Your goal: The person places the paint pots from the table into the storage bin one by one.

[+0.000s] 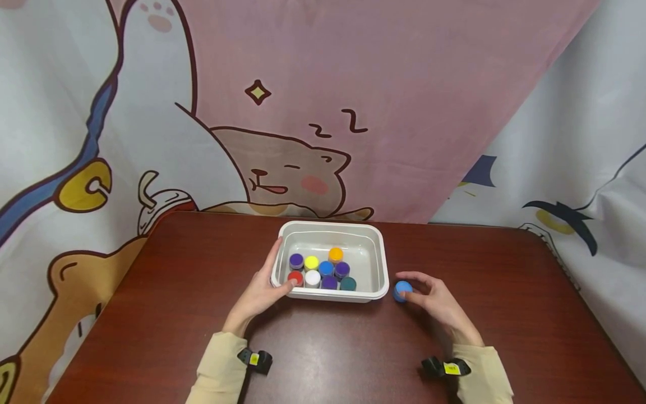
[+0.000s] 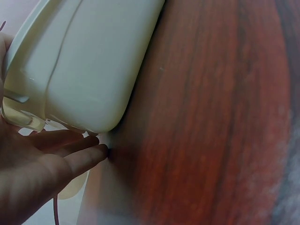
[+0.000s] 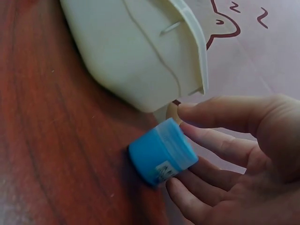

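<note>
A white plastic tray (image 1: 370, 269) stands on the table with several small paint jars inside, among them an orange-lidded jar (image 1: 335, 255), a white-lidded jar (image 1: 312, 278) and a red-lidded jar (image 1: 295, 278). My left hand (image 1: 259, 293) holds the tray's left end, thumb over the front rim beside the red lid and fingers along the outer wall. To the right of the tray, a light blue paint jar (image 3: 161, 152) stands upright on the table. Around it is my right hand (image 1: 438, 300), thumb and fingers spread; in the right wrist view the thumb is apart from the lid.
The brown wooden table (image 1: 323, 359) reaches back to a hanging cloth (image 1: 404, 112) printed with cartoon animals. Black straps with yellow labels sit on both wrists, over beige sleeves (image 1: 217, 370).
</note>
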A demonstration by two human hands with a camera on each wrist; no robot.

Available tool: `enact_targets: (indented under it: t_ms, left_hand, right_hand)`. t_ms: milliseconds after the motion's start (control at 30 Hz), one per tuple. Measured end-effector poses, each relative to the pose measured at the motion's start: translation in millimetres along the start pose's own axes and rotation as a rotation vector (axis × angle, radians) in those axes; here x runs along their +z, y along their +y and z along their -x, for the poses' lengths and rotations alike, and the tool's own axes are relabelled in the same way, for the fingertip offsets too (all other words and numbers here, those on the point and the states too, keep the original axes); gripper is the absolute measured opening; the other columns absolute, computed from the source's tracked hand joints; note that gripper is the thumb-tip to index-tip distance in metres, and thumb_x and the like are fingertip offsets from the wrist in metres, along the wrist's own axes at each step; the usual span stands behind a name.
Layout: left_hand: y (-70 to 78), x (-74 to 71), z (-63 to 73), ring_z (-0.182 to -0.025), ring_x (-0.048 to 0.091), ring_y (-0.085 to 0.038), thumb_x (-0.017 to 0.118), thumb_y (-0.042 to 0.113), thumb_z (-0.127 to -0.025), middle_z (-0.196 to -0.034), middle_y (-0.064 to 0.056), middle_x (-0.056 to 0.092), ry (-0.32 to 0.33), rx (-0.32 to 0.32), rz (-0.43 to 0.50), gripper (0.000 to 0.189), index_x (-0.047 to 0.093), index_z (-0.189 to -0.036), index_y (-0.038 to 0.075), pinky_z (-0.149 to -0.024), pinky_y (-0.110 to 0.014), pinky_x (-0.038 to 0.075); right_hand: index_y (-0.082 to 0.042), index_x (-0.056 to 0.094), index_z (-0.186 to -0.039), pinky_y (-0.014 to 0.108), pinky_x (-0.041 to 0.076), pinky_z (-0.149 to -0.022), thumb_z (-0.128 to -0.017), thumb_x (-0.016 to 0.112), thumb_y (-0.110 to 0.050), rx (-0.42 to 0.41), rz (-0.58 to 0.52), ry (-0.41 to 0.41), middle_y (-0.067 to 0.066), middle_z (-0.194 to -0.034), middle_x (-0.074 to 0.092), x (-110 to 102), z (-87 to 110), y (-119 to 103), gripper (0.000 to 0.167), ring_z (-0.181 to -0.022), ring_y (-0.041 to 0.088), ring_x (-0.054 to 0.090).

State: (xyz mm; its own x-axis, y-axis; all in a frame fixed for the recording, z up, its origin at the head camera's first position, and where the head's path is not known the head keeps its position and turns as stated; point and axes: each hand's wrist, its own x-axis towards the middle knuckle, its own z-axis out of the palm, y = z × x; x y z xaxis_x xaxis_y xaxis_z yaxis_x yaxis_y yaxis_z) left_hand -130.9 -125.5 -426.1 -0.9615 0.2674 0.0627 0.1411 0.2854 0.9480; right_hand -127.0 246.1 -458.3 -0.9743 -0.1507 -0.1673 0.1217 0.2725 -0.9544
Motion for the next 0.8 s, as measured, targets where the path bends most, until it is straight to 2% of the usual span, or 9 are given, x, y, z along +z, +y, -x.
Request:
enact_targets:
  t_ms: [233,800]
  left_hand:
    - [-0.7,0.2,-0.8,-0.137,0.026,-0.045,0.068,-0.001,-0.082,-0.154,-0.027,0.020,0.000,0.010,0.011,0.092,0.011,-0.155,0.005,-0.106,-0.061,0.021]
    - [-1.7,0.7,-0.7,-0.136,0.028,-0.045,0.067,-0.002,-0.082,-0.153,-0.027,0.021,0.005,0.010,0.008,0.092,0.012,-0.155,0.006,-0.106,-0.061,0.023]
  right_hand:
    - [0.006,0.054,-0.131,0.023,0.051,-0.078,-0.085,0.071,-0.002,-0.001,-0.015,-0.023,0.026,-0.127,0.055,-0.1,0.6,6.8,0.050,-0.096,0.016,0.061]
    - [0.007,0.055,-0.129,0.022,0.051,-0.078,-0.085,0.070,0.003,-0.078,0.024,0.004,0.026,-0.124,0.057,2.2,2.6,12.6,0.046,-0.103,0.020,0.060]
